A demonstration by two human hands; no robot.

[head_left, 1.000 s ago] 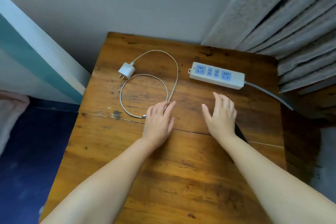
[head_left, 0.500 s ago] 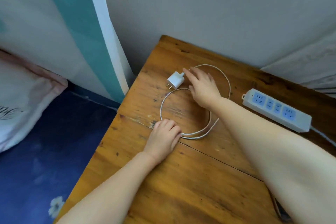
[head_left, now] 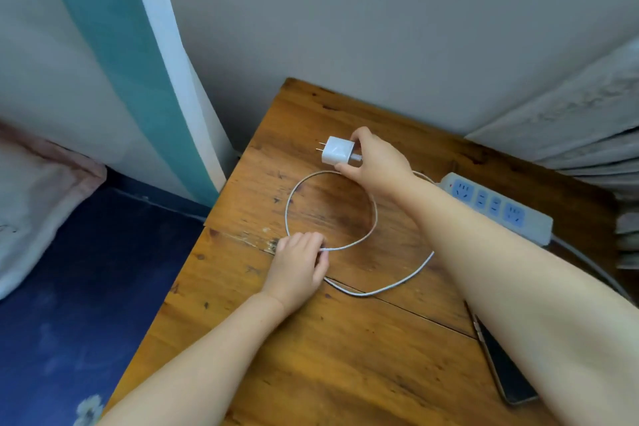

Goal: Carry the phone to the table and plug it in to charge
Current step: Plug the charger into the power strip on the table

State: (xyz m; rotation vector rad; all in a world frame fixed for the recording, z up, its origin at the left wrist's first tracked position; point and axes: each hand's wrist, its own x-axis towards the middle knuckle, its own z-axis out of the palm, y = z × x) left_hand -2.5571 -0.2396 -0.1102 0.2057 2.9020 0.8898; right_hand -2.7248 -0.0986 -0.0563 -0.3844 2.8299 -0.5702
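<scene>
This is a bedroom in a home. A worn wooden surface (head_left: 345,356) with knots and scratches stands in a corner against a plain grey wall (head_left: 380,28), like a bedside stand. To its left lies a bed with a dark blue flowered sheet (head_left: 69,322) and a pale pink pillow (head_left: 38,204). Grey curtains (head_left: 581,135) hang at the right. A white power strip (head_left: 498,207) with blue sockets lies on the wood.

The phone (head_left: 505,361), dark and slim, lies flat on the wooden table (head_left: 345,356) at lower right, partly hidden. The white charger (head_left: 337,150), prongs pointing left, sits at upper centre, its white cable (head_left: 375,218) looping across the tabletop. The white power strip (head_left: 498,207) with blue sockets lies at right
</scene>
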